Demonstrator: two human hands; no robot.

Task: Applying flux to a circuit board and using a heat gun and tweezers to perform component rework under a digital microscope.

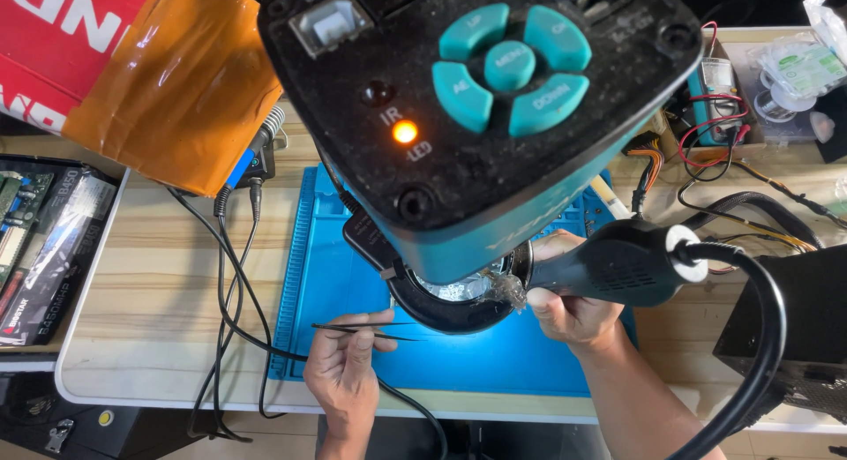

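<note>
My left hand (342,372) holds thin black tweezers (366,330), tips pointing right toward the lit ring under the microscope. My right hand (569,314) grips the dark handle of a hot-air gun (618,264), its foil-wrapped nozzle (505,288) aimed under the lens ring. A large black and teal microscope head (476,116) with teal buttons and an orange lamp fills the upper middle and hides the work below it. Both hands rest over a blue work mat (326,284).
A thick black hose (759,336) curves from the gun to the lower right. Black cables (231,275) trail left of the mat. A soldering iron (251,156), an orange-wrapped box (168,81), boxes on the left (44,248), wired parts at the back right (719,98) and a black case (794,328).
</note>
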